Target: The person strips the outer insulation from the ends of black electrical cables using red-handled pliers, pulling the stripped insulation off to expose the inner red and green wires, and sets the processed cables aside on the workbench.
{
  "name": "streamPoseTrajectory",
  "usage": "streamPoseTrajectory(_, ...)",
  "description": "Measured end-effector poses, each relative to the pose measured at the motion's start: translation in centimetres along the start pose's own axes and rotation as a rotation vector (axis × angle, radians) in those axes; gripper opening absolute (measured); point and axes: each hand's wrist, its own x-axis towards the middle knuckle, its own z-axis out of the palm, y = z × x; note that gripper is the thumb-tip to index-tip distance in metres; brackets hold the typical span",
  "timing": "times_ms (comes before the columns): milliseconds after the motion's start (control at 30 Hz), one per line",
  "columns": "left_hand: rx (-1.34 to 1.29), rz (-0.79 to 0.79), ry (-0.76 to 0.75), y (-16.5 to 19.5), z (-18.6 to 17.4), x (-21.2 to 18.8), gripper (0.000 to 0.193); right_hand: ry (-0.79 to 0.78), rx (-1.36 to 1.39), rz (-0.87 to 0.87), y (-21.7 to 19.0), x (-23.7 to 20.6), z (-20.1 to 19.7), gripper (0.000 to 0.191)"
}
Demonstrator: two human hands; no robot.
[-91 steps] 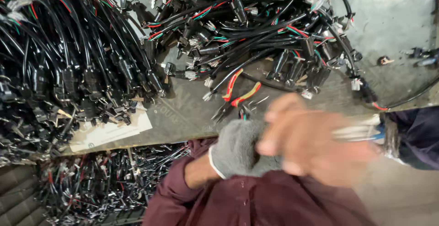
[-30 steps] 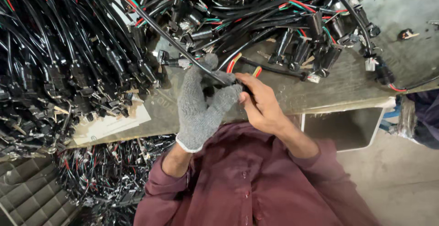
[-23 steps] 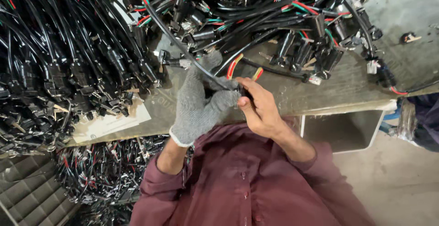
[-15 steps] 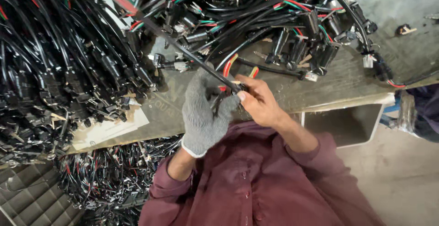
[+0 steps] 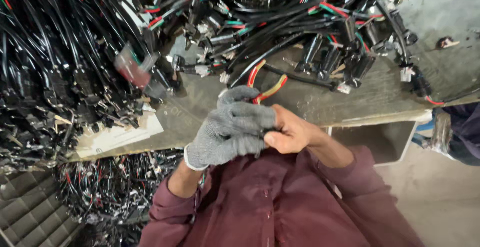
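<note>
Found left hand (image 5: 227,132), in a grey knit glove, raised just in front of the chest, grip curled shut. Found bare right hand (image 5: 292,134) pressed against it, thumb and fingers pinched into the glove's palm side. Could not tell what, if anything, sat inside either grip: contact point hidden by the gloved fingers, no cable seen leading out.

Logged red-and-yellow-handled pliers (image 5: 267,84) lying on the worktop (image 5: 350,102) just beyond the hands, untouched. Logged dense heap of black cable harnesses (image 5: 55,77) on the left of the worktop, and a looser tangle with coloured wires and connectors (image 5: 300,22) across the far side. Noted pale paper sheet (image 5: 120,134) at the near edge under the left heap, and a further wire bundle (image 5: 110,187) below the worktop.

Judged progress: mid-run, between pieces or on a small fiddly step at the hands. Could not separate finished pieces from unfinished ones by sight; judged much stock likely left.
</note>
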Motion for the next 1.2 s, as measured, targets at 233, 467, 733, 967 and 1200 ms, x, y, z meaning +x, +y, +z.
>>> streamPoseTrajectory(233, -0.103, -0.059, 0.154, -0.4, 1.9, -0.4, 0.009, 0.225, 0.506, 0.164, 5.5, -2.4, 2.9, 0.067)
streamPoseTrajectory(467, -0.053, -0.239, 0.309, -1.3, 2.7, 0.3, 0.039, 0.84, 0.017, 0.158, 4.3, 1.0, 3.7, 0.054)
streamPoseTrajectory(733, -0.296, -0.398, 0.581, -1.8, 2.9, -3.4, 0.03, 0.238, -1.353, 0.001, -0.1, 1.1, -1.7, 0.075)
streamPoseTrajectory(967, -0.025, -0.085, 0.269, 0.6, 1.3, -3.3, 0.026, 0.239, -1.23, 0.19, 1.8, -0.1, -2.6, 0.052)
streamPoseTrajectory(1200, -0.57, -0.413, 0.353, 2.2, 3.8, -4.4, 0.051, 0.372, 0.314, 0.118, -1.7, -0.2, -1.0, 0.018)
